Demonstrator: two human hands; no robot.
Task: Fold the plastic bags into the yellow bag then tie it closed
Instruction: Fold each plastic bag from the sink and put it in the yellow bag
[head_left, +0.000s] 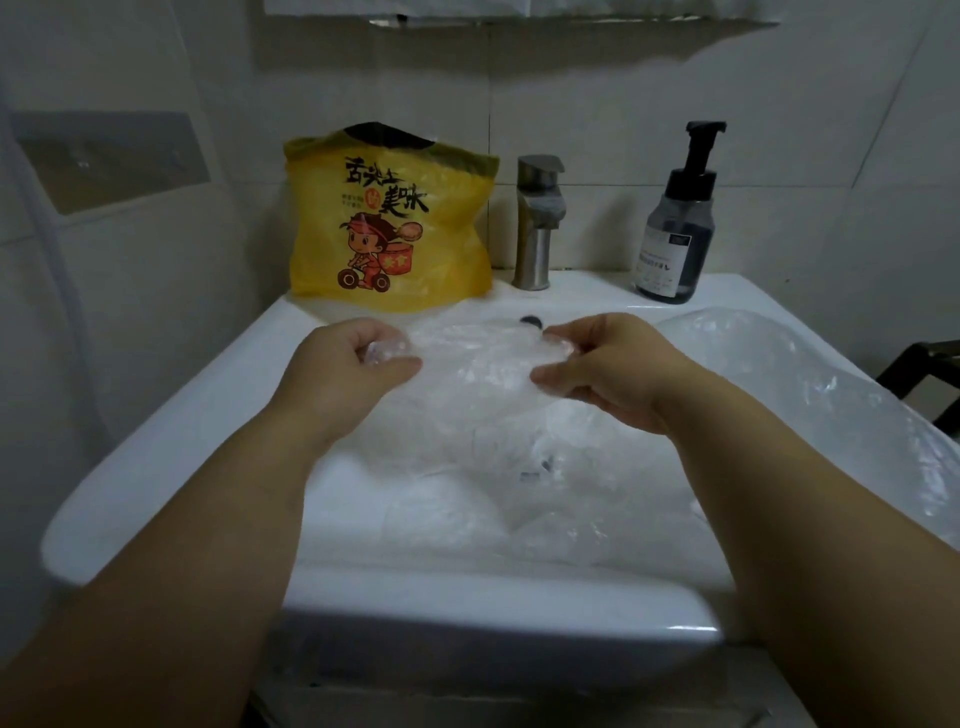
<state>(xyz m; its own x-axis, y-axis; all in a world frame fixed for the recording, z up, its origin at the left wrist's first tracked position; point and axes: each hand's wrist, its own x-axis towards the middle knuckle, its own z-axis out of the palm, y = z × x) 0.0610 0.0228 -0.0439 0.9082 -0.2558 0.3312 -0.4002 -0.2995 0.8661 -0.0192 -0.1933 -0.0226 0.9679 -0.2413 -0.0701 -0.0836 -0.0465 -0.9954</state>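
A yellow bag (389, 228) with a cartoon print stands upright at the back left of the white sink (171, 426), its mouth open at the top. Over the basin I hold a clear plastic bag (483, 364) stretched between both hands. My left hand (353, 364) pinches its left end with curled fingers. My right hand (597, 369) pinches its right end. More clear plastic (810, 395) lies crumpled over the sink's right side.
A steel faucet (537, 223) stands at the back centre of the sink. A dark pump bottle (675, 234) sits to its right. Tiled walls close in behind and on both sides. A dark frame (924, 374) shows at the far right.
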